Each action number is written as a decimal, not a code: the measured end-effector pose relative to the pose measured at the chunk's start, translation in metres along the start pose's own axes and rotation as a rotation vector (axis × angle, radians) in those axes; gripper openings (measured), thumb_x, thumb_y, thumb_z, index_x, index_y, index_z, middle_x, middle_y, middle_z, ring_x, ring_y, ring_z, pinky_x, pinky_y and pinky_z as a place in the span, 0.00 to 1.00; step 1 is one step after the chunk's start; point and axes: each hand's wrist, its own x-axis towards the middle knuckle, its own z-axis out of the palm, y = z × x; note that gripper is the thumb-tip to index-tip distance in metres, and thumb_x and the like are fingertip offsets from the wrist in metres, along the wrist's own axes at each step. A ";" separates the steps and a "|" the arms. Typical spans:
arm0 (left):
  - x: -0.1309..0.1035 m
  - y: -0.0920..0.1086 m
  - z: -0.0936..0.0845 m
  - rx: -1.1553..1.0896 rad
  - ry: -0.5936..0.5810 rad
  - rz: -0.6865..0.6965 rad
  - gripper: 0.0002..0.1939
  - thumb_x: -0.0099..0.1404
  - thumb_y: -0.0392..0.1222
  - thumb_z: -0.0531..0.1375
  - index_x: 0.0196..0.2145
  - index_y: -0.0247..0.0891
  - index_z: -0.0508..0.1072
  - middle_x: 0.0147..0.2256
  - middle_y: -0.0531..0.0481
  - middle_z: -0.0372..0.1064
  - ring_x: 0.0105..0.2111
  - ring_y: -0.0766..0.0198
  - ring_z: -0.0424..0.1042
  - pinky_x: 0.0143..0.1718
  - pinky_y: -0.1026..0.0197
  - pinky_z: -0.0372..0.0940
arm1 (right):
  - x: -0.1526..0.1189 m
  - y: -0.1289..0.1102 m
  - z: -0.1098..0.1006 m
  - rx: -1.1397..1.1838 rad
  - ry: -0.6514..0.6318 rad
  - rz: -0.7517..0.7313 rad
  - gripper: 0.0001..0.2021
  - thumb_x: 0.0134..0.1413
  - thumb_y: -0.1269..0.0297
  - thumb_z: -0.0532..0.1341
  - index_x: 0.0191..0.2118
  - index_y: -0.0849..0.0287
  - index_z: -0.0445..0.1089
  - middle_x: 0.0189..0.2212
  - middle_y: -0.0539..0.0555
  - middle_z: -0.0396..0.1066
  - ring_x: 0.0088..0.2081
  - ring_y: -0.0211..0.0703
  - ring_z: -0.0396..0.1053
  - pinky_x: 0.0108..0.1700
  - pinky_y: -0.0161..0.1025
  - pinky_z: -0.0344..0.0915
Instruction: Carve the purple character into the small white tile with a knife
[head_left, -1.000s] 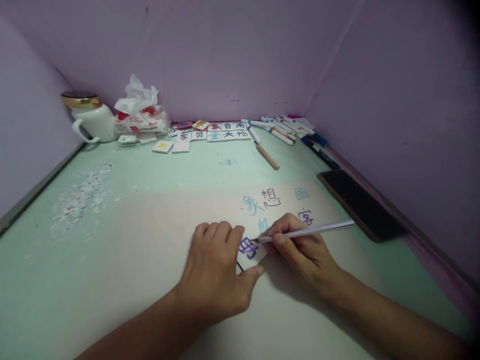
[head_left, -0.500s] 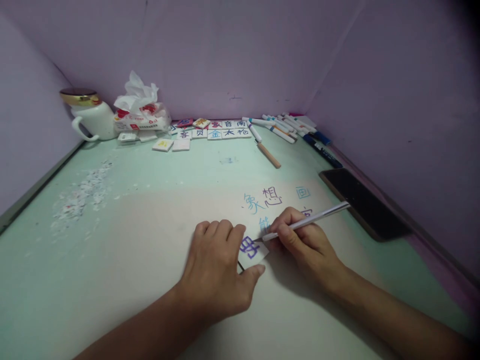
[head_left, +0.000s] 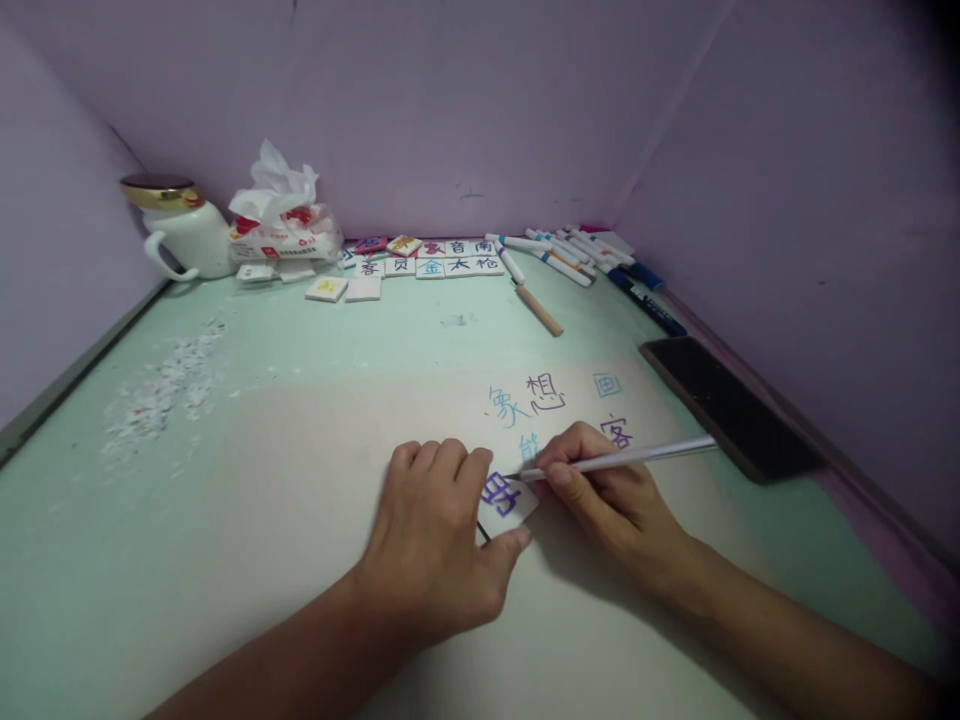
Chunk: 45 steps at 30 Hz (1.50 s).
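Note:
A white square tile (head_left: 517,514) with a purple character lies on the table in front of me. My left hand (head_left: 439,525) grips it by its edges, fingers on the far side and thumb on the near side, hiding its left part. In a pen-like grip, my right hand (head_left: 600,490) is closed on a silver craft knife (head_left: 637,456). The knife's tip is at the tile's face, near the purple strokes. Blue and purple characters are written on the table (head_left: 322,430) just beyond both hands.
At the back stand a white mug (head_left: 196,242) and a tissue pack (head_left: 281,240), beside rows of character tiles (head_left: 459,266). Markers (head_left: 562,268), a wooden-handled tool (head_left: 538,309) and a phone (head_left: 727,405) lie to the right. White shavings (head_left: 169,390) are heaped at left.
The knife's rear end has swung lower and to the right, and my right hand has tilted slightly, uncovering more of a purple character. My left hand and the tile have stayed in place.

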 end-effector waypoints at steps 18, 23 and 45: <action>0.001 0.001 -0.001 0.001 -0.001 -0.004 0.15 0.55 0.47 0.60 0.37 0.37 0.68 0.32 0.45 0.65 0.35 0.53 0.64 0.39 0.48 0.56 | 0.004 -0.004 0.004 0.020 0.030 0.068 0.13 0.62 0.62 0.52 0.26 0.57 0.61 0.22 0.49 0.62 0.23 0.37 0.60 0.25 0.35 0.58; 0.000 0.000 0.000 -0.015 0.014 0.004 0.14 0.55 0.46 0.60 0.37 0.36 0.68 0.32 0.45 0.65 0.34 0.53 0.64 0.39 0.48 0.57 | 0.006 -0.003 0.003 0.085 0.008 0.105 0.14 0.62 0.60 0.52 0.26 0.58 0.62 0.22 0.49 0.62 0.24 0.37 0.60 0.26 0.34 0.58; -0.001 0.000 0.003 -0.014 0.047 0.020 0.23 0.54 0.48 0.64 0.44 0.32 0.67 0.33 0.45 0.65 0.35 0.54 0.63 0.41 0.46 0.57 | 0.005 0.003 0.008 0.365 0.105 0.226 0.15 0.61 0.53 0.54 0.27 0.57 0.57 0.19 0.45 0.59 0.20 0.33 0.53 0.22 0.33 0.47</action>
